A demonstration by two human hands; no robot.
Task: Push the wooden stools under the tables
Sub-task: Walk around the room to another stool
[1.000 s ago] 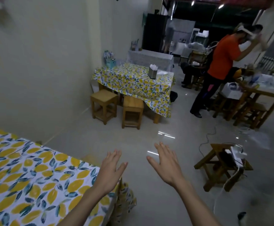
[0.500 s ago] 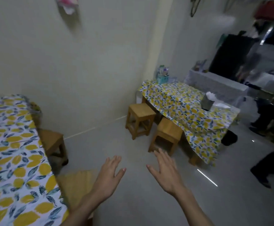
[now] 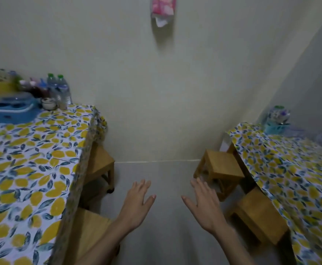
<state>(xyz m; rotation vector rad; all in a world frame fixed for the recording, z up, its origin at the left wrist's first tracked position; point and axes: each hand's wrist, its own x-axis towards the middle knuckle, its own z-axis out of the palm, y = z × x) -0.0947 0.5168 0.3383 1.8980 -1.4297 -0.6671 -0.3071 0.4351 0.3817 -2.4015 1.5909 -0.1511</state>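
Two tables with lemon-print cloths flank a floor aisle: the left table (image 3: 32, 159) and the right table (image 3: 290, 169). A wooden stool (image 3: 101, 161) stands partly under the left table's far end, and another stool (image 3: 91, 230) pokes out nearer me. On the right, one stool (image 3: 221, 165) stands mostly outside the table's edge, and a nearer stool (image 3: 261, 215) sits half under the cloth. My left hand (image 3: 137, 203) and my right hand (image 3: 206, 205) hover over the aisle, fingers spread, holding nothing and touching no stool.
A blue container (image 3: 12, 111), water bottles (image 3: 59, 88) and jars stand at the left table's far end. A small basket with a jar (image 3: 277, 121) sits on the right table. A pink tissue pack (image 3: 163, 8) hangs on the wall ahead, which closes the aisle.
My view has swung left, from the open room to the wall between the two tables. The person in orange has left the view. Both hands stay raised and spread.
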